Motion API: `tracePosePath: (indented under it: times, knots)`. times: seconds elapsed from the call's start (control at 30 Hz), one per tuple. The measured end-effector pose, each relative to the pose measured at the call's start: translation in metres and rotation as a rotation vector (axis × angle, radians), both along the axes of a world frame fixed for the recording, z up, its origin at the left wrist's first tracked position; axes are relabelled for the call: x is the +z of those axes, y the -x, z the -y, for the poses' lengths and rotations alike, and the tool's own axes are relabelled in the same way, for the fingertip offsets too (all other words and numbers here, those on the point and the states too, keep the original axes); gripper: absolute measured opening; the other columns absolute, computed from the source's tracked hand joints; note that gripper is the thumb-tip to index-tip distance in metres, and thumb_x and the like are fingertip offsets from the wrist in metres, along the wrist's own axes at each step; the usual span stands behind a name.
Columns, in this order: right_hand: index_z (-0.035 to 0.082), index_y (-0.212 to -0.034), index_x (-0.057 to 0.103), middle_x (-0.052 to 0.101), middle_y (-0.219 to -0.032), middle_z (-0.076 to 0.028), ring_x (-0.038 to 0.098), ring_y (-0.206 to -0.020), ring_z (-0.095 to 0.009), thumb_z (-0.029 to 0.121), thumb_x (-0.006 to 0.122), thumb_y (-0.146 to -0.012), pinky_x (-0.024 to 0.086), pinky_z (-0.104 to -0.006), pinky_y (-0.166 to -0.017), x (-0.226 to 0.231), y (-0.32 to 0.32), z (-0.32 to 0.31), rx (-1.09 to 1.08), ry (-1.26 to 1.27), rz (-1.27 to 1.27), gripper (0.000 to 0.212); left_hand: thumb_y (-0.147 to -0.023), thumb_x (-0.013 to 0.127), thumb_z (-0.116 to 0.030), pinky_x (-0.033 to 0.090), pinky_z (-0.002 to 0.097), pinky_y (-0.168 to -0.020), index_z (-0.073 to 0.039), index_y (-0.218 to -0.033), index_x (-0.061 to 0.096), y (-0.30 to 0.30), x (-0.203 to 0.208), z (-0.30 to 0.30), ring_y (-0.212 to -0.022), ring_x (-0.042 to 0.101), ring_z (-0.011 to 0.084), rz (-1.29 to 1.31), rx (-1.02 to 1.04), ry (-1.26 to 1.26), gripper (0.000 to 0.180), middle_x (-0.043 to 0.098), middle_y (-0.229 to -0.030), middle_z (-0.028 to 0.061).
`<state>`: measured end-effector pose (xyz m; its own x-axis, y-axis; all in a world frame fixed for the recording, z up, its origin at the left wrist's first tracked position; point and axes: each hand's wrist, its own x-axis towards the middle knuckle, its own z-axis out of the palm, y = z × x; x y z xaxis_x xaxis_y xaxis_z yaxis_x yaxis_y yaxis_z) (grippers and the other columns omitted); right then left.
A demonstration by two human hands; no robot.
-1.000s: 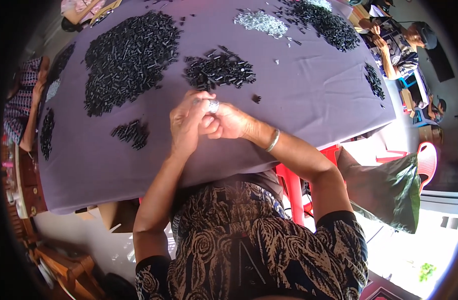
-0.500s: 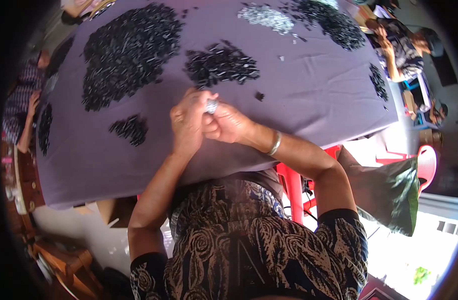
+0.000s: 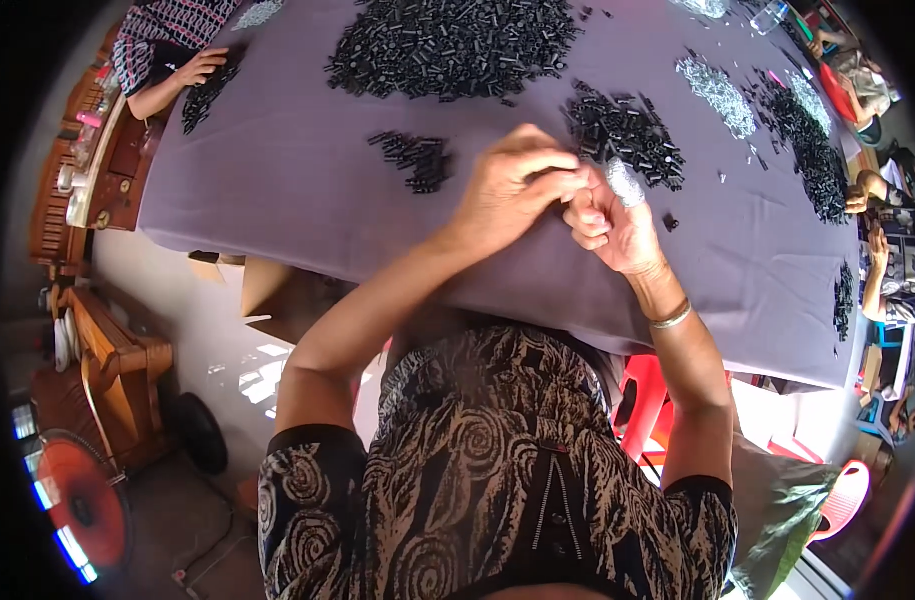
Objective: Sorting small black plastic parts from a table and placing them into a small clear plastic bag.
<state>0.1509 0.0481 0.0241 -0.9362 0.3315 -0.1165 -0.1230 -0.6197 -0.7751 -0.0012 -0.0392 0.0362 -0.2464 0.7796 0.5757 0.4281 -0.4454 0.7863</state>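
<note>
My left hand (image 3: 513, 190) is closed, its thumb and forefinger pinched together and touching the fingertips of my right hand (image 3: 623, 230). The fingers of my right hand are curled, and a silvery wrapping (image 3: 626, 184) covers its thumb. Anything between the fingertips is too small or hidden to make out. Just beyond my hands lies a medium pile of short black tube-like pieces (image 3: 638, 140). A smaller pile of black pieces (image 3: 418, 158) sits to the left of my left hand. One tiny dark clump (image 3: 671, 222) rests right of my right wrist.
A large black heap (image 3: 453, 50) covers the far middle of the purple-grey tablecloth (image 3: 308, 180). Silvery pieces (image 3: 718, 92) and another black heap (image 3: 803, 140) lie to the right. At the far left, a co-worker's hand (image 3: 200, 67) is beside a black pile (image 3: 206, 100). More people sit along the right.
My view has swung left, so the table sits further right in it. My hands, clasped close together before, are now more spread, meeting only at the fingertips.
</note>
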Motion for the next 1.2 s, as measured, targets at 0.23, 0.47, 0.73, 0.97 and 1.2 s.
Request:
tracePosePath:
  times: [0.23, 0.47, 0.73, 0.97, 1.2]
  knots:
    - [0.004, -0.086, 0.054, 0.025, -0.057, 0.007, 0.023, -0.049, -0.004, 0.042, 0.047, -0.091, 0.016, -0.0191, -0.041, 0.011, -0.012, -0.028, -0.25, -0.098, -0.038, 0.039, -0.072, 0.072, -0.006, 0.045, 0.0268, -0.059, -0.001, -0.085, 0.065, 0.073, 0.01, 0.045, -0.064, 0.056, 0.0167, -0.339, 0.427, 0.193, 0.016, 0.056, -0.072, 0.0068]
    - [0.007, -0.087, 0.055, 0.034, -0.059, 0.007, 0.025, -0.046, -0.002, 0.011, 0.049, -0.091, 0.018, -0.0178, -0.039, 0.023, -0.055, -0.076, -0.796, -0.179, -0.105, 0.008, -0.074, 0.071, -0.008, 0.046, 0.028, -0.066, 0.0, -0.088, 0.064, 0.091, 0.009, 0.048, -0.071, 0.058, 0.0196, -0.411, 0.51, 0.21, 0.017, 0.057, -0.076, 0.0082]
    - [0.002, -0.1, 0.062, 0.054, -0.065, 0.0, 0.046, -0.057, -0.006, 0.005, 0.055, -0.079, 0.037, -0.0228, -0.046, 0.0, -0.14, -0.138, -1.048, -0.78, 0.57, 0.023, -0.077, 0.066, -0.001, 0.044, 0.0257, -0.064, 0.0, -0.086, 0.064, 0.048, 0.037, 0.018, -0.069, 0.057, 0.0156, -0.245, 0.243, 0.165, 0.009, 0.058, -0.075, 0.0072]
    - [0.009, -0.087, 0.068, 0.067, -0.077, -0.01, 0.064, -0.074, -0.026, 0.027, 0.069, -0.074, 0.049, -0.0344, -0.069, 0.001, -0.131, -0.158, -0.827, -1.267, 1.19, 0.023, -0.081, 0.064, -0.002, 0.042, 0.0193, -0.065, -0.001, -0.088, 0.065, -0.029, 0.028, -0.07, -0.072, 0.051, 0.0062, 0.027, -0.167, 0.217, 0.006, 0.056, -0.081, 0.0003]
    - [0.009, -0.087, 0.068, 0.066, -0.075, -0.013, 0.065, -0.07, -0.026, 0.027, 0.069, -0.071, 0.051, -0.0357, -0.066, -0.004, -0.116, -0.16, -0.776, -1.355, 1.128, 0.025, -0.078, 0.067, -0.005, 0.048, 0.0242, -0.067, 0.0, -0.094, 0.062, -0.106, -0.002, -0.135, -0.071, 0.057, 0.0111, 0.296, -0.239, 0.059, 0.017, 0.059, -0.084, 0.0062]
